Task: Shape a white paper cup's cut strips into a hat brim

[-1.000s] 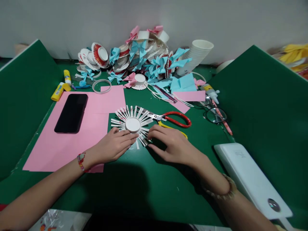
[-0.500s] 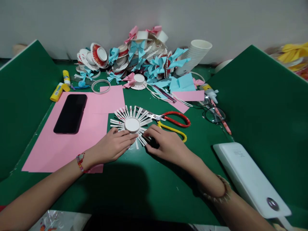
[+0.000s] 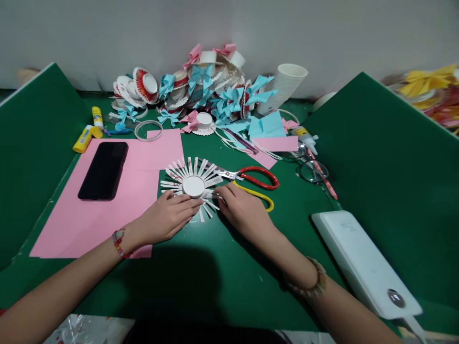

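Observation:
A white paper cup (image 3: 194,186) lies base up on the green table, its wall cut into many narrow strips fanned out like rays. My left hand (image 3: 172,213) rests flat over the near-left strips, fingers stretched out beside the round base. On the right, my right hand (image 3: 244,206) has thumb and fingers pinched together on one strip of the cup. Scissors (image 3: 256,177) with a red and a yellow handle lie just beyond my right hand, their blades partly under the strips. My right thumb is mostly hidden.
Pink paper (image 3: 139,215) with a black phone (image 3: 103,170) lies left. Finished little paper hats (image 3: 215,91) with bows pile up behind, near stacked cups (image 3: 287,86). Eyeglasses (image 3: 313,171) and a white power bank (image 3: 366,263) lie right. Green partitions (image 3: 387,157) flank the table.
My right hand has closed from a loose curl to a pinch on a strip at the cup's right side. My left hand stays in place; the whole view has shifted slightly.

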`<state>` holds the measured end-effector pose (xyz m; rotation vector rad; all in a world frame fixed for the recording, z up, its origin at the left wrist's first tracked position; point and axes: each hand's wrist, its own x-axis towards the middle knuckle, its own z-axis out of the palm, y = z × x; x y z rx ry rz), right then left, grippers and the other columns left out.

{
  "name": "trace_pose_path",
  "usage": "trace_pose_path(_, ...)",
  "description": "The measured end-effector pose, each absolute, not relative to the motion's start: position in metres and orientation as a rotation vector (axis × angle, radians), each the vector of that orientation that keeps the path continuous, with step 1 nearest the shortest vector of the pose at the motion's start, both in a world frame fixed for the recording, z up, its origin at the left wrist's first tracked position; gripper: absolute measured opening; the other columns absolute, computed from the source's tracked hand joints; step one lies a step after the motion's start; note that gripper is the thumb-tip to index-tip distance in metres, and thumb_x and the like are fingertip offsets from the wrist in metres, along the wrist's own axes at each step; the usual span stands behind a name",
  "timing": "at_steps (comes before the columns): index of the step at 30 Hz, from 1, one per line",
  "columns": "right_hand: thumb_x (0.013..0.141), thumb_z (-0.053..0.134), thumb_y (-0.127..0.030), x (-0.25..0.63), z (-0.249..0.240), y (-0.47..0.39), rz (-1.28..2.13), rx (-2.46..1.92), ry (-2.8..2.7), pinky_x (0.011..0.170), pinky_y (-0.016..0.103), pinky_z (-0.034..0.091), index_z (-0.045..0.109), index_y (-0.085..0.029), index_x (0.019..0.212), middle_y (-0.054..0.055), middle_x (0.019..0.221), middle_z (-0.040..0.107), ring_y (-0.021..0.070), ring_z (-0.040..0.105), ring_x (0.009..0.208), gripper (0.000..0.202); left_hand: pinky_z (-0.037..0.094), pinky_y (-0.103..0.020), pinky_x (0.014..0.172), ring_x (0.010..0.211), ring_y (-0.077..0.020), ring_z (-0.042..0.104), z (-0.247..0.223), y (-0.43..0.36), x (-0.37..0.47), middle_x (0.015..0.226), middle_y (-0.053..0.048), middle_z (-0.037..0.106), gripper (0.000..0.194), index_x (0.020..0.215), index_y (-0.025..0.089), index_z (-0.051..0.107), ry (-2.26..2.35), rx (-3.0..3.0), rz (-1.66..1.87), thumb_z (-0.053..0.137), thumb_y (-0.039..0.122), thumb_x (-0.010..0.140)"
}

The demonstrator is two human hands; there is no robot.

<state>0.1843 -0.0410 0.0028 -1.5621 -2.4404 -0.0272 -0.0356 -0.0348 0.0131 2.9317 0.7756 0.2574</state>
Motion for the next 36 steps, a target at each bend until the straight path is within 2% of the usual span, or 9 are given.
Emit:
trace_pose_path(4,0.081,0.045,-0.013,0.185,0.001,-0.038,0.078,-1.458,-2.338,0.049,0.025,0.028,0.060,-0.015,0.084,0.008,0.080,0.063,0.0156,0.054,0.063,0.015,0.027,-0.034,0.081,0.115,-0.0197,0.051,0.012,-0.035,-0.036,0.134,-0.005,0.052,0.035,0.123,0.015,0.050,0.766,2.941,0.258,0.031,0.020,0.095)
trace_pose_path(8,0.078,0.049,-0.015,0.184,0.008,-0.038,0.461,-1.322,-2.084,0.053,0.023,0.038,0.058,-0.016,0.079,0.003,0.069,0.061,0.0121,0.053,0.059,0.009,0.027,-0.034,0.079,0.115,-0.0206,0.051,0.011,-0.035,-0.037,0.134,-0.007,0.051,0.035,0.124,0.015,0.049,0.764,2.946,0.271,0.032,0.020,0.094)
trace_pose_path(10,0.080,0.050,-0.016,0.184,0.011,-0.038,0.609,-1.287,-1.971,0.052,0.022,0.039,0.058,-0.015,0.076,0.001,0.065,0.059,0.0102,0.051,0.055,0.009,0.028,-0.034,0.079,0.114,-0.0203,0.051,0.011,-0.035,-0.037,0.134,-0.008,0.051,0.035,0.125,0.014,0.048,0.758,2.945,0.278,0.032,0.020,0.094)
trace_pose_path(15,0.083,0.050,-0.021,0.182,0.013,-0.038,0.680,-1.292,-1.916,0.053,0.024,0.041,0.060,-0.016,0.075,0.003,0.067,0.060,0.0113,0.053,0.057,0.014,0.028,-0.034,0.079,0.113,-0.0198,0.051,0.012,-0.036,-0.037,0.131,-0.009,0.054,0.035,0.125,0.013,0.048,0.753,2.942,0.310,0.032,0.019,0.095)
trace_pose_path(19,0.085,0.047,-0.024,0.182,0.013,-0.040,0.916,-1.258,-1.796,0.048,0.023,0.041,0.059,-0.016,0.078,0.000,0.060,0.057,0.0097,0.052,0.048,0.016,0.028,-0.034,0.080,0.113,-0.0198,0.051,0.012,-0.036,-0.037,0.129,-0.007,0.056,0.034,0.124,0.013,0.049,0.747,2.929,0.327,0.033,0.019,0.094)
trace_pose_path(23,0.084,0.050,-0.020,0.185,0.013,-0.041,0.452,-1.238,-2.024,0.056,0.027,0.041,0.063,-0.015,0.077,0.007,0.075,0.060,0.0142,0.053,0.063,0.016,0.029,-0.034,0.080,0.111,-0.0195,0.052,0.012,-0.036,-0.036,0.123,-0.008,0.060,0.032,0.120,0.012,0.051,0.756,2.924,0.330,0.034,0.018,0.094)
trace_pose_path(26,0.084,0.050,-0.019,0.187,0.011,-0.041,0.165,-1.079,-2.344,0.065,0.033,0.040,0.067,-0.015,0.086,0.010,0.088,0.064,0.0193,0.052,0.076,0.017,0.029,-0.033,0.080,0.108,-0.0190,0.054,0.012,-0.037,-0.035,0.118,-0.010,0.062,0.032,0.118,0.012,0.053,0.767,2.922,0.333,0.033,0.018,0.094)
trace_pose_path(30,0.086,0.049,-0.017,0.186,0.011,-0.042,0.095,-0.975,-2.568,0.065,0.032,0.036,0.067,-0.015,0.094,0.008,0.086,0.065,0.0190,0.050,0.074,0.020,0.030,-0.033,0.079,0.105,-0.0185,0.054,0.014,-0.037,-0.036,0.115,-0.010,0.063,0.031,0.116,0.012,0.053,0.772,2.911,0.343,0.034,0.018,0.093)
trace_pose_path(36,0.087,0.047,-0.020,0.183,0.016,-0.046,0.105,-1.028,-2.589,0.068,0.031,0.034,0.066,-0.015,0.085,0.007,0.085,0.064,0.0183,0.051,0.073,0.020,0.030,-0.034,0.079,0.102,-0.0188,0.056,0.018,-0.039,-0.036,0.111,-0.009,0.064,0.029,0.111,0.011,0.055,0.788,2.931,0.366,0.033,0.017,0.093)
